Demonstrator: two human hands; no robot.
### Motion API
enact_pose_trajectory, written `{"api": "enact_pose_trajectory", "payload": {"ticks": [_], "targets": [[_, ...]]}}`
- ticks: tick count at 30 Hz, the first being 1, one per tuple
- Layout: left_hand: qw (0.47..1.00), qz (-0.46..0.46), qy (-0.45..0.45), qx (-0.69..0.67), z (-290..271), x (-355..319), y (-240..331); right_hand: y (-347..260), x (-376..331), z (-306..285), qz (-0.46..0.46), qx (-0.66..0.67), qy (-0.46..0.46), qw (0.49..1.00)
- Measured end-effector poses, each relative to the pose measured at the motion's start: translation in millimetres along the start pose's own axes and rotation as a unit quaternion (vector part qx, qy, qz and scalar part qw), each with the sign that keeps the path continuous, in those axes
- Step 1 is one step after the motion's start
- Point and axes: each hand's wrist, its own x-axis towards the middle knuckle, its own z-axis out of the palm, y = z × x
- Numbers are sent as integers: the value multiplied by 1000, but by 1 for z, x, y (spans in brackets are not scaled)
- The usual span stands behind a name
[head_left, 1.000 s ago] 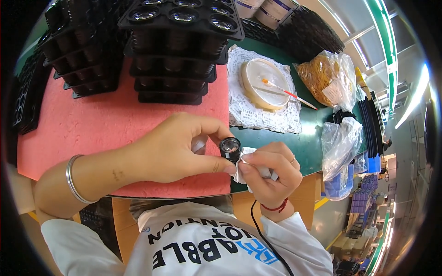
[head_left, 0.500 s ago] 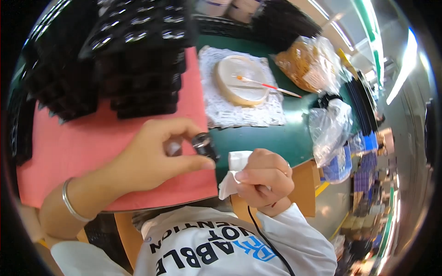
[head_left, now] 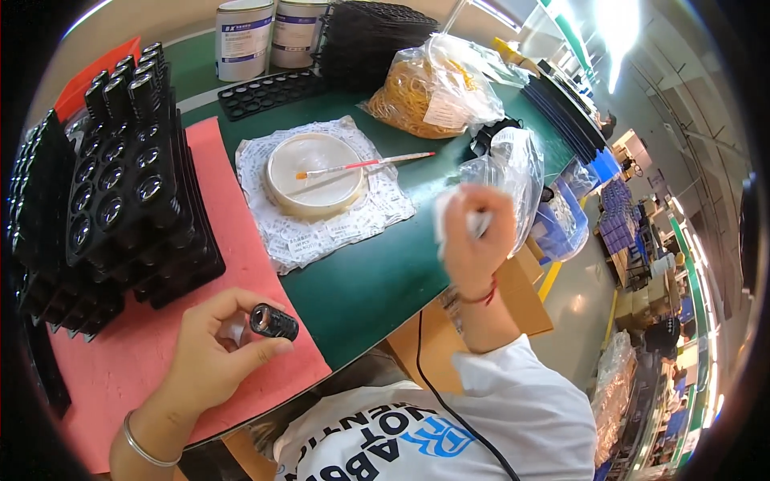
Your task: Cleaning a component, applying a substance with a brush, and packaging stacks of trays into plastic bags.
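A: Now, left hand (head_left: 210, 353) fingers pinching small black lens barrel (head_left: 273, 321), over near pink mat (head_left: 241, 240).

B: Right hand (head_left: 473, 236) raised, closed around white wipe (head_left: 449, 212). Risk: loose pinch, barrel drops onto bench (head_left: 377, 280).

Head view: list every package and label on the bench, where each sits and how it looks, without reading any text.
Two cans: far edge of the table, round, pale, white-and-blue labels.
Bag of rubber bands: back right, clear plastic, yellowish bands, white label.
Second clear bag: right edge, behind the right hand, crumpled.
Printed sheet: centre, white, under a round beige dish.
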Motion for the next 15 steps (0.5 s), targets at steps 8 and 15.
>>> {"api": "enact_pose_trajectory", "payload": {"ticks": [8,15], "targets": [[1000,9,12,-1,-1,-4,-2,94,36,-13,-26,-178,-102,978],[999,34,4,14,-1,-2,-6,90,41,-7,-63,-207,-132,967]]}}
